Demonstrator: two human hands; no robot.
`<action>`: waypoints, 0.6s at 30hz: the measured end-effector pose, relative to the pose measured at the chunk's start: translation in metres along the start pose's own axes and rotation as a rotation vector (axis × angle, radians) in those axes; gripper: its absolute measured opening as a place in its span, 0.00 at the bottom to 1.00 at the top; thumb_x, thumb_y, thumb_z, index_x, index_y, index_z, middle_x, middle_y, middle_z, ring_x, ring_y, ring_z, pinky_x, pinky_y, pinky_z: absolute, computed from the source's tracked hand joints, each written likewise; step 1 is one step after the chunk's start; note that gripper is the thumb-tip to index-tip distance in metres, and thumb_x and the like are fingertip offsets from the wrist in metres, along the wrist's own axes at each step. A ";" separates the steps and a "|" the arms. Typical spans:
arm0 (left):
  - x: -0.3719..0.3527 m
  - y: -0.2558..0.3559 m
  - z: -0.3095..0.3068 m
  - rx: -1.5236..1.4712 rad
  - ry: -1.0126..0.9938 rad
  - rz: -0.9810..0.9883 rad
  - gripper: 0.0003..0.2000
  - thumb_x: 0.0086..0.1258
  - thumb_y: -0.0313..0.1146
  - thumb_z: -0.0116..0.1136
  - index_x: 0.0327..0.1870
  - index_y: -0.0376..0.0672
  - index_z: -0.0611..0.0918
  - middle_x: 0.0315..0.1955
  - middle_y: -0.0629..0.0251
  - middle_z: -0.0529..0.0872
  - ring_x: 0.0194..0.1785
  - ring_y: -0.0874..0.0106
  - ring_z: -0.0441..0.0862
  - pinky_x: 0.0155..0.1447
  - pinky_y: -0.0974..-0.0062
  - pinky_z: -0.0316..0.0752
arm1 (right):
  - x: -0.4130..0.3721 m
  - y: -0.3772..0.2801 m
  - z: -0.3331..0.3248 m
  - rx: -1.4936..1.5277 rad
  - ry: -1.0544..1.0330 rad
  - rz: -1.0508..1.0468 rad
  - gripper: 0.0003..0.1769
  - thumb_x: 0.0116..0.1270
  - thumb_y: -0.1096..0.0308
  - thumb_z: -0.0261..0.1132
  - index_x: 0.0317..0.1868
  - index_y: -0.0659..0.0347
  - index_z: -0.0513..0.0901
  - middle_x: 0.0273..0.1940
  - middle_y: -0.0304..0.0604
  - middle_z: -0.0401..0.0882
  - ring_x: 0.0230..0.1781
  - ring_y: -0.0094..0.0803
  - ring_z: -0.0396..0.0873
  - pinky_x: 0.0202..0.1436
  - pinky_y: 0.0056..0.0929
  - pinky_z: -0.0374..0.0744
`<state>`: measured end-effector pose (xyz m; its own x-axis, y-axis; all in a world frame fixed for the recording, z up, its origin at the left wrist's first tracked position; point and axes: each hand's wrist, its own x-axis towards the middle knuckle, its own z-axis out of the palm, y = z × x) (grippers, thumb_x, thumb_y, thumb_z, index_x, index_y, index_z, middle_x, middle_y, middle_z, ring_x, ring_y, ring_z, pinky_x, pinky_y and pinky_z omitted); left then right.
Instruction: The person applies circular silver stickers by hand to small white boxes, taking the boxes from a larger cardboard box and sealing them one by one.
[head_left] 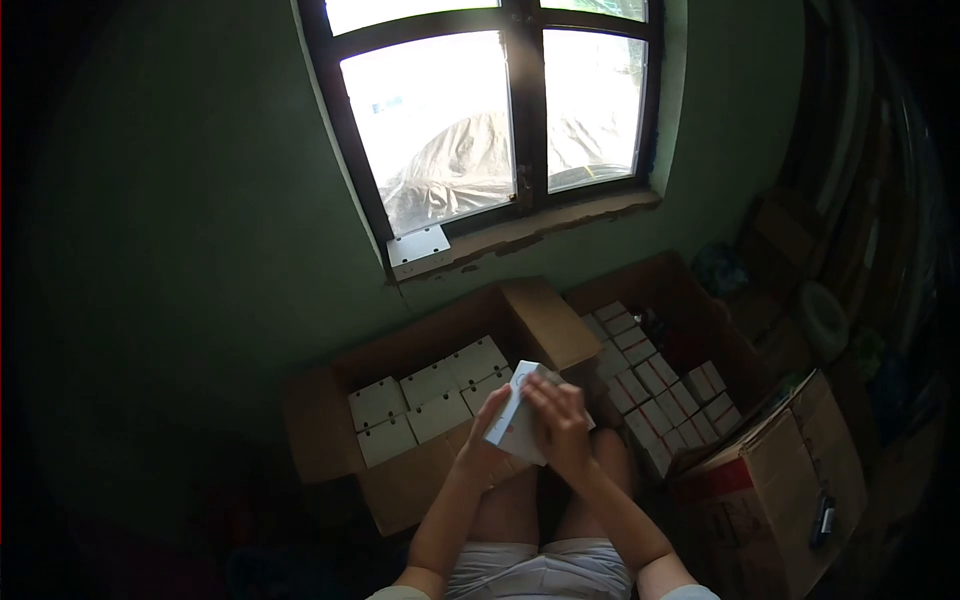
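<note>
A small white box (520,432) is held up between my two hands, tilted, above my lap. My left hand (483,438) grips its left side, fingers wrapped along the edge. Against the box's top and right side lies my right hand (562,422), its fingers bent over the surface and slightly blurred. Just beyond my left hand stands an open cardboard carton (400,488) with several white boxes (437,415) packed in rows. To the right of my hands, a second open carton (672,275) contains several smaller white boxes with red stripes (675,402).
A single white box (420,252) sits on the window sill (550,222). At the lower right stands a closed cardboard carton (770,490) with a dark marker-like object (823,520) on it. A roll of tape (823,315) and other cardboard lie along the right wall.
</note>
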<state>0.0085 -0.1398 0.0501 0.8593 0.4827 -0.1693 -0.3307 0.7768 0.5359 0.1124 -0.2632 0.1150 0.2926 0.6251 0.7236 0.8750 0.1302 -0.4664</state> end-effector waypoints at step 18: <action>-0.005 0.014 0.069 0.247 0.092 0.326 0.37 0.78 0.54 0.48 0.83 0.63 0.48 0.70 0.62 0.65 0.68 0.66 0.70 0.61 0.63 0.78 | -0.019 0.011 0.000 1.483 0.300 1.229 0.21 0.80 0.63 0.52 0.67 0.65 0.75 0.62 0.47 0.78 0.61 0.34 0.79 0.64 0.32 0.77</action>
<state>0.0266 -0.1598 0.1156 0.6824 0.7305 -0.0252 -0.4668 0.4621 0.7540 0.1167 -0.2734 0.0959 0.5781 0.7575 -0.3034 -0.7437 0.3362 -0.5779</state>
